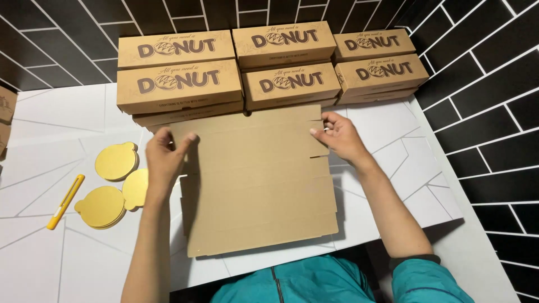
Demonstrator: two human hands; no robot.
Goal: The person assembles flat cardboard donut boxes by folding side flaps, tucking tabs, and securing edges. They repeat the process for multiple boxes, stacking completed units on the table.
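Observation:
A flat, unfolded brown cardboard box blank [258, 179] lies on the white table [50, 123] in front of me, creased into several panels. My left hand [165, 157] grips its upper left edge, fingers curled over a side flap. At the upper right edge, my right hand [339, 137] pinches the other flap. Both hands hold the far end of the blank, just short of the stacked boxes.
Several assembled brown cardboard boxes [179, 84] are stacked in rows along the black tiled wall [483, 84]. Gold round cake boards [115, 161] lie in small piles at the left, beside a yellow utility knife [65, 201]. The table's right edge runs near the wall.

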